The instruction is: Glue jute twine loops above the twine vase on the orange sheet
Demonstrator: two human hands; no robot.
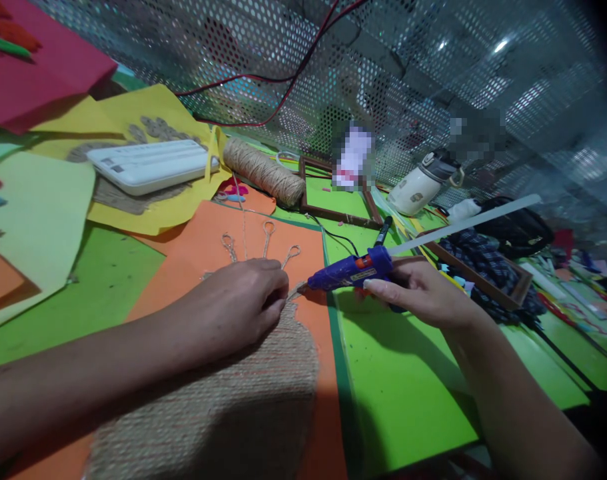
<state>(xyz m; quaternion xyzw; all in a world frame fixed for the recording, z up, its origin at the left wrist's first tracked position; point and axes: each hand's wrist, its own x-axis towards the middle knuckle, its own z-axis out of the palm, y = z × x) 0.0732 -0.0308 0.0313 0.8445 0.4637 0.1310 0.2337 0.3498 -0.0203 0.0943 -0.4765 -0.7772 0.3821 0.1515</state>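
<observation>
My right hand (pixel 423 290) is wrapped round a blue hot glue gun (pixel 350 270), with a long translucent glue stick (pixel 463 225) poking out of its back. The nozzle points left, at a short loop of jute twine (pixel 297 291) beside my left fingertips. My left hand (pixel 243 297) is closed in a pinch on the twine, its fingertips partly hidden. Beneath it lies a shape covered in rows of twine (pixel 243 400), on orange paper (pixel 303 240). Several small twine loops (pixel 268 230) stick out beyond my knuckles. A strand runs from them up to a twine roll (pixel 263 170).
A white power bank (pixel 153 165) rests on yellow paper (pixel 168 110) at left. Behind are a brown frame (pixel 340 217), a black marker (pixel 384 230) and a white bottle (pixel 420 183). Another frame (pixel 513 293) with dark checked cloth lies at right. Perforated metal sheet (pixel 263 60) backs the green table.
</observation>
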